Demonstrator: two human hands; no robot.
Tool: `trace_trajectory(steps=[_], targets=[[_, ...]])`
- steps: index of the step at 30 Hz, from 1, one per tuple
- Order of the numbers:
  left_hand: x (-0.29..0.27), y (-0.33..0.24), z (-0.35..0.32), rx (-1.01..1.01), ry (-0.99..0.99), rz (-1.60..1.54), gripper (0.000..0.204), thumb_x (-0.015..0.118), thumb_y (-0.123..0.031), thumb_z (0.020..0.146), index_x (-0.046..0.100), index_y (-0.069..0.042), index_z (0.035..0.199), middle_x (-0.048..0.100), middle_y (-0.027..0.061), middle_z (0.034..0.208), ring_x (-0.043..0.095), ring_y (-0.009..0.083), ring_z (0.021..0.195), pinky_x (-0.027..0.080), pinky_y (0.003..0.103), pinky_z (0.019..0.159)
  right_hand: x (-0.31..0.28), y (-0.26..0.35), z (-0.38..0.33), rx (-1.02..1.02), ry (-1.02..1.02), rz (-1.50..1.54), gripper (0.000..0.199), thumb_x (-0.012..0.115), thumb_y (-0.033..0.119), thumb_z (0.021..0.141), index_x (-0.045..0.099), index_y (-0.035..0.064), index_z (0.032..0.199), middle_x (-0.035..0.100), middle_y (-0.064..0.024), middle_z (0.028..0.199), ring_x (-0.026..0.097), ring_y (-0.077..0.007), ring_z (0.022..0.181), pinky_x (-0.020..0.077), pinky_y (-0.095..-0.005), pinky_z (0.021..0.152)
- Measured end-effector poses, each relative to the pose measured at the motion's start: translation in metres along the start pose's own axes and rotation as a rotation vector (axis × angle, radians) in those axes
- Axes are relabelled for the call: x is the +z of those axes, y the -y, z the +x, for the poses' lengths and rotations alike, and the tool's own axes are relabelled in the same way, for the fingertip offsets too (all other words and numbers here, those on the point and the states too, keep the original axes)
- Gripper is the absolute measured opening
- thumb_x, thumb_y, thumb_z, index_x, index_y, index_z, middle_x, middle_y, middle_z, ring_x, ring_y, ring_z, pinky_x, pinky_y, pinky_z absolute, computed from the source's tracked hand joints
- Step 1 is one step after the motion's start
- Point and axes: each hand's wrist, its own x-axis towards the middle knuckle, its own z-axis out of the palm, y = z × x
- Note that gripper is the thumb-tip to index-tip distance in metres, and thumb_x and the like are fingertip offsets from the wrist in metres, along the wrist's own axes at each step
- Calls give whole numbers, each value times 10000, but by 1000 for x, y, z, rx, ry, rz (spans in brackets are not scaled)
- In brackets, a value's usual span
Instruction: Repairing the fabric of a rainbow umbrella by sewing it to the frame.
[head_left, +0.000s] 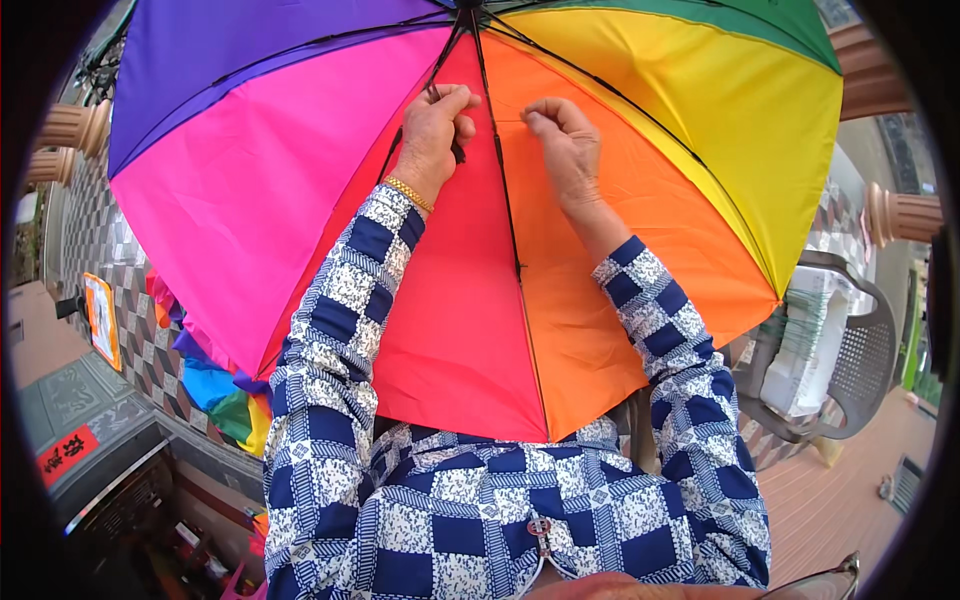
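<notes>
A multicoloured umbrella is spread open in front of me, its inner side with black ribs facing me. My left hand is closed over the red panel, beside the ribs. A small dark tool pokes out of its fingers; its exact kind is hidden. Over the orange panel, my right hand is closed with thumb and index finger pinched. Whatever lies in that pinch, if anything, is too small to make out. The dark hub where the ribs meet is at the top edge.
More folded rainbow-coloured fabric lies at the left. A grey plastic chair at the right bears a white box with a bundle of thin greenish strands. Columns rise from the tiled floor.
</notes>
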Motion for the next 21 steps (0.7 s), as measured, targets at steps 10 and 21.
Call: trace_trajectory(steps=[10, 21], targets=[[-11, 17, -2, -3, -15, 225, 121, 578, -137, 791, 520, -57, 721, 522, 7, 616, 403, 60, 438, 336, 213, 407, -140, 26, 46, 83, -189, 785, 105, 405, 116, 929, 480, 76, 868, 558, -97, 773, 517, -207, 645, 472, -364, 615], [-21, 27, 3, 210, 43, 799, 183, 609, -159, 749, 507, -28, 672, 546, 36, 611, 519, 142, 568, 427, 297, 538, -177, 40, 55, -10, -296, 774, 145, 382, 115, 932, 454, 46, 826, 446, -71, 649, 446, -214, 599, 434, -518, 884]])
